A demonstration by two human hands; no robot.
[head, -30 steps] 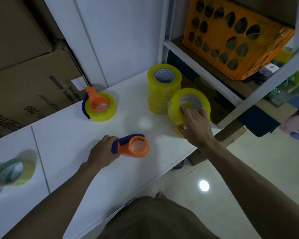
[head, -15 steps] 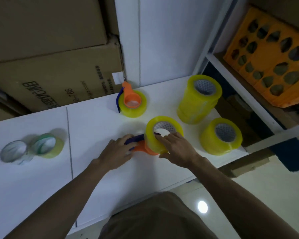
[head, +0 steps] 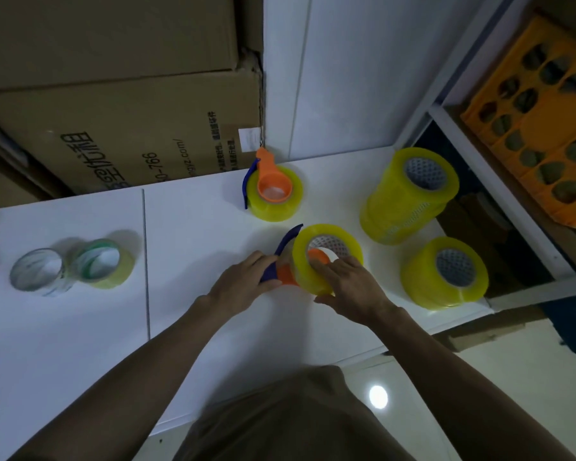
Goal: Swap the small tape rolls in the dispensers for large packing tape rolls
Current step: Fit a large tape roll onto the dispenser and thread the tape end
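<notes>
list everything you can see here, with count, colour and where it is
near dispenser: 1, orange with blue handle, table centre, held by both hands
large roll going on: 1, yellow, tilted over near dispenser's orange hub
far dispenser: 1, orange and blue, back of table, already inside a yellow roll
stacked large rolls: 1 stack, yellow, right rear; count unclear
single large roll: 1, yellow, right edge
small rolls: 2, clear and green-yellow, touching, left
table: 1, white
cardboard boxes: several, brown, behind table
crate: 1, orange, shelf at right
left hand: grips the blue handle
right hand: holds the roll's rim
</notes>
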